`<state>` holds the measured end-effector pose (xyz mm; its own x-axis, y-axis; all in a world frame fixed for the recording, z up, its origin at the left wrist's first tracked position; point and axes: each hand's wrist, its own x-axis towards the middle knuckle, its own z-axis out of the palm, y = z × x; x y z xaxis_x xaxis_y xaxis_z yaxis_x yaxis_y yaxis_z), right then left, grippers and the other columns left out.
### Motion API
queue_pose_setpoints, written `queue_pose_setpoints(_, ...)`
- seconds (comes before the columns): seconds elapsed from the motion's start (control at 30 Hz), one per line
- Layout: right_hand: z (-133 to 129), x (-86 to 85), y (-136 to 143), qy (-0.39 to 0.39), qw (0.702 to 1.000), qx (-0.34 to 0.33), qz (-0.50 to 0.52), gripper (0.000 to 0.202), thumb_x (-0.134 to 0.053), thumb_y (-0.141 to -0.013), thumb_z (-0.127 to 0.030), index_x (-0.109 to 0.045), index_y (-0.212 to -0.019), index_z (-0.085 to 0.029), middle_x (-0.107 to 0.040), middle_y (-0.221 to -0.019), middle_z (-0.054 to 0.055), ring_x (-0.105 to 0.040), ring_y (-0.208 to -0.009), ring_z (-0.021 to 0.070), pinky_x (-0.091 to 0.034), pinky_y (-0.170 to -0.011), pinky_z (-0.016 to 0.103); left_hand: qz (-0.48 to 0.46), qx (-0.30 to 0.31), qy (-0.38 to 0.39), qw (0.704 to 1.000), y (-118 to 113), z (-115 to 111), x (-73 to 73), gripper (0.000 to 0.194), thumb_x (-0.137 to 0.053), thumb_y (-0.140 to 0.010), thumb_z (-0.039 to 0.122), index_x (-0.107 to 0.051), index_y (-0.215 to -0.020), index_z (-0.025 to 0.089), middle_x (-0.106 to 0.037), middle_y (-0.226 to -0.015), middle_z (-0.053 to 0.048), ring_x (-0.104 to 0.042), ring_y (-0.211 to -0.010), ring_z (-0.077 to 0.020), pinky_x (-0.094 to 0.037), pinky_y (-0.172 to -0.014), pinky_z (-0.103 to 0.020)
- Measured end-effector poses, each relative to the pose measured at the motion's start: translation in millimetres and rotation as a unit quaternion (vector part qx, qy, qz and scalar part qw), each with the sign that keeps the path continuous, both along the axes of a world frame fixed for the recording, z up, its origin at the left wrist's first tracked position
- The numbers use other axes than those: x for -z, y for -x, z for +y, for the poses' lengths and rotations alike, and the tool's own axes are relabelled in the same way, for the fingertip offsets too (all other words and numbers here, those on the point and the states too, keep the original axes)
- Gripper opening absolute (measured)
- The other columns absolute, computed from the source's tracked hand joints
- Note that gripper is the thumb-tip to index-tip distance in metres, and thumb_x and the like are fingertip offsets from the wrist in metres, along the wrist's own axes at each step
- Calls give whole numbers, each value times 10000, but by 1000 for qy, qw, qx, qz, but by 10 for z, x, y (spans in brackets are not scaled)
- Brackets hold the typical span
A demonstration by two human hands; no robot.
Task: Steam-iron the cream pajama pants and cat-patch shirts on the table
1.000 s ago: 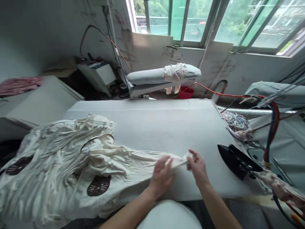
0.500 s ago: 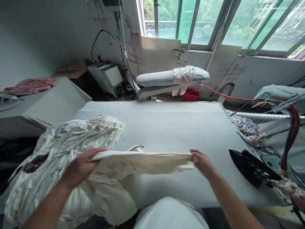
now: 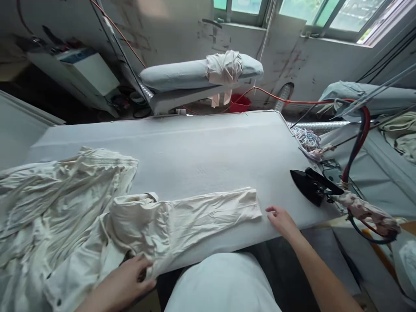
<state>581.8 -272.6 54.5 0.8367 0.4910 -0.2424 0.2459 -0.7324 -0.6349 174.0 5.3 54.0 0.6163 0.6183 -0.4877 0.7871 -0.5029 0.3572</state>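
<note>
A cream garment [image 3: 143, 216] lies on the padded pressing table [image 3: 208, 151], with one sleeve [image 3: 214, 208] stretched flat toward the right. Just past the cuff, my right hand [image 3: 282, 222] hovers with its fingers loosely extended and nothing in them. At the table's front edge my left hand [image 3: 130, 279] is beside the garment's lower fold. Its thumb and fingers are curved and apart, close to the cloth. A heap of crumpled cream clothing [image 3: 74, 190] with a gathered waistband covers the table's left side. The black iron [image 3: 313, 186] rests at the right edge.
Behind the table stands a narrow padded sleeve board [image 3: 182, 74] with cloth tied round it. A red bucket [image 3: 239, 103] is below it. An orange hose [image 3: 299, 102] and dark cables [image 3: 356, 143] run at the right, near tangled cords [image 3: 305, 138].
The sleeve, held stretched in the air between both hands, now lies flat on the table. My right hand has let go of the cuff; my left hand has come down nearer. The view has shifted right and down.
</note>
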Motion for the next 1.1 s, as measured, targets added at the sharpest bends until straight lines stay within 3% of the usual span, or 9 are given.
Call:
queue_pose_setpoints(0.17, 756, 176, 930, -180, 958, -177, -139, 312, -528, -846, -216, -658, -1130, -224, -669, -1218, 115, -613, -1146, 250, -494, -1003, 399, -158, 84, -28, 984, -1119, -304, 194, 449, -419, -950, 457, -662, -1284, 281, -588, -1440, -66, -514, -1354, -250, -406, -1118, -392)
queue_pose_setpoints(0.27, 1049, 361, 864, -165, 912, -326, -185, 328, -555, -822, -148, -674, -1113, -241, -641, -1314, 100, -548, -1265, 253, -412, -1115, 439, -108, -11, -193, 975, -1407, -75, 327, 446, -442, -935, 362, -634, -1322, 247, -486, -1531, -113, -427, -1410, -319, -349, -1124, -498)
queue_pose_setpoints(0.43, 642, 447, 121, -17, 962, 66, -263, 396, -484, -841, -118, -639, -1204, -122, -547, -1404, 233, -439, -1372, 371, -332, -1115, 643, 38, -71, -256, 963, -1184, 604, 226, 340, -472, -898, 354, -678, -1106, 182, -718, -1028, -114, -618, -1085, -305, -376, -1006, -438)
queue_pose_setpoints(0.6, 883, 460, 668, -177, 891, -352, -226, 431, -515, -844, -119, -642, -1233, -254, -638, -1327, 83, -532, -1294, 222, -428, -1116, 420, 83, -64, -161, 981, -1016, 904, 20, 280, -431, -901, 397, -631, -985, 220, -696, -866, -15, -639, -862, -240, -424, -765, -300)
queue_pose_setpoints(0.67, 980, 507, 660, -153, 891, -362, -228, 354, -564, -809, -126, -688, -1116, -252, -644, -1320, 84, -531, -1290, 244, -409, -1123, 437, 104, -78, -161, 978, -999, 910, 12, 278, -439, -898, 405, -639, -944, 217, -710, -899, -43, -644, -894, -272, -444, -777, -331)
queue_pose_setpoints(0.77, 779, 509, 216, -46, 966, -54, -248, 355, -534, -813, -101, -685, -1123, -182, -601, -1358, 179, -479, -1331, 331, -371, -1110, 555, 44, -38, -262, 963, -1129, 722, 100, 284, -477, -884, 350, -674, -998, 180, -720, -1086, -131, -619, -1088, -340, -426, -981, -457)
queue_pose_setpoints(0.83, 528, 459, -14, -31, 961, 64, -266, 397, -486, -852, -102, -649, -1210, -152, -563, -1393, 202, -442, -1361, 338, -365, -1105, 557, -83, 58, -284, 954, -1387, 445, 214, 318, -456, -912, 296, -681, -1102, 179, -683, -1248, -133, -576, -1217, -304, -383, -1088, -456)
queue_pose_setpoints(1.0, 291, 457, 315, -109, 932, -219, -267, 210, -539, -893, -164, -702, -999, -242, -686, -1171, 82, -577, -1152, 236, -439, -1009, 380, -256, 386, -114, 879, -2499, -298, 427, 381, -392, -1002, 266, -669, -1264, 277, -565, -1471, -51, -428, -1421, -231, -313, -1185, -431)
queue_pose_setpoints(1.1, 268, 524, 461, -37, 964, -90, -246, 104, -590, -860, -178, -677, -827, -224, -707, -967, 83, -606, -956, 245, -463, -884, 374, -273, 341, -170, 883, -3082, -522, 409, 368, -405, -1013, 275, -676, -1263, 279, -553, -1481, -72, -436, -1403, -268, -285, -1176, -491)
